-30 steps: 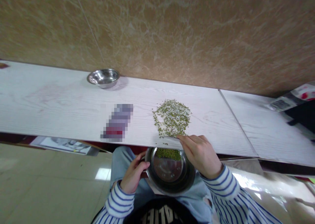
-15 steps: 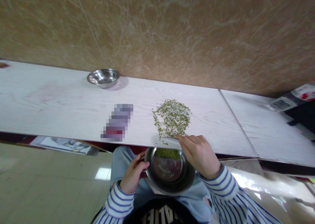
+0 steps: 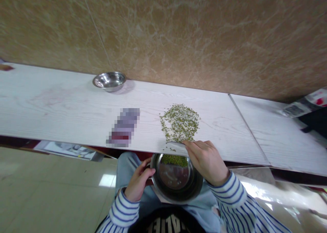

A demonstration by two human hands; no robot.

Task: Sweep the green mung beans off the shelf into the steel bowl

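A steel bowl rests at my lap just below the table's front edge, with a heap of small green beans, like mung beans, along its far side. My left hand grips the bowl's left rim, thumb on top. Over the table edge, my right hand is closed around a thin, flat, greyish piece; most of it is hidden by the fingers, so its exact kind is unclear. Its edge lies at the near side of a loose patch of green beans spread over the white tabletop.
A smaller steel bowl stands by the wall at the back left. A blurred-out flat item lies left of the beans. Plastic packaging and a black object are at the right. Papers show under the table.
The view has shifted slightly, so the tabletop things appear a little further right. Both hands keep nearly the same pose and hold.
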